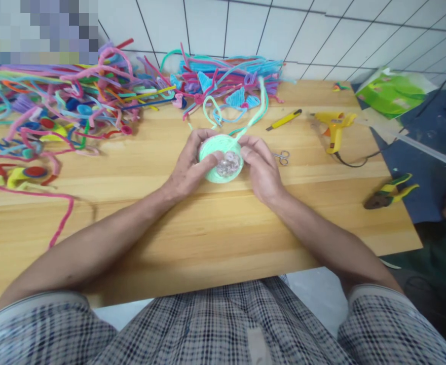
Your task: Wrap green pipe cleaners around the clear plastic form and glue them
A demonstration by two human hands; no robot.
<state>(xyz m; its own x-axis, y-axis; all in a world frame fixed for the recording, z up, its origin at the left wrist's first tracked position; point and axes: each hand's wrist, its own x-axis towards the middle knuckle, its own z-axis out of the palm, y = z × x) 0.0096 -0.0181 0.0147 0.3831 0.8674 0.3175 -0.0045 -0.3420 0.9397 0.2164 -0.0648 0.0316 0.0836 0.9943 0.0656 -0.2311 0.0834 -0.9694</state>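
Observation:
A round mint-green coil (pixel 211 147) of fuzzy stem, with a shiny clear and silvery centre, is held above the wooden table. My left hand (pixel 192 165) grips its left side, the thumb lying across the front. At the right edge, my right hand (pixel 261 165) has its fingers closed on the coil and the green strand there. From the coil, mint-green strands (pixel 261 109) run up and to the right. The undersides of the fingers behind the coil are hidden.
Many colourful fuzzy stems (pixel 89 96) pile up at the left and back. Rightward lie a yellow cutter (pixel 284 120), scissors (pixel 284 157), a yellow glue gun (pixel 335 129), pliers (pixel 390 192) and a green packet (pixel 392 94). The table edge (pixel 215 289) is near my body.

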